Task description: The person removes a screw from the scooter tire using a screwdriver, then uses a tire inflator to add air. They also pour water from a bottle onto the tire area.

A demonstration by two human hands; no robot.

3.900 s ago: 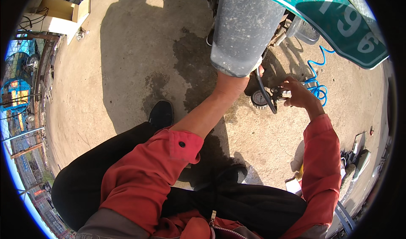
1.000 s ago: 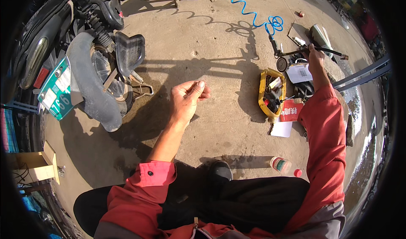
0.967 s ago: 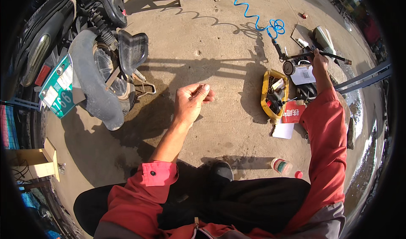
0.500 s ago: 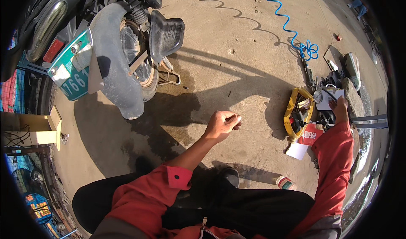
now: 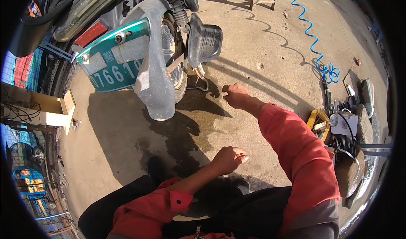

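My left hand (image 5: 229, 159) is held low in the middle, above the concrete, with thumb and fingers pinched together. Whatever may be in that pinch is too small to make out. Farther forward, my right hand (image 5: 237, 97) reaches across to the left with curled fingers, close to the metal stand (image 5: 201, 87) beside a scooter's rear wheel (image 5: 181, 84). I cannot see what it holds, if anything. A grey rear mudguard (image 5: 160, 96) covers part of the wheel, and a green number plate (image 5: 114, 57) hangs to its left.
Right of my right arm lie a yellow tool tray (image 5: 314, 120), a white sheet (image 5: 344, 124) with a round object on it, and rough stones (image 5: 352, 177). A coiled blue air hose (image 5: 311, 32) runs along the right. A wooden box (image 5: 55, 110) stands left.
My right hand has come from the tools at the right across to near the scooter's wheel. My left hand stays pinched. The view has swung left, so the scooter appears farther right.
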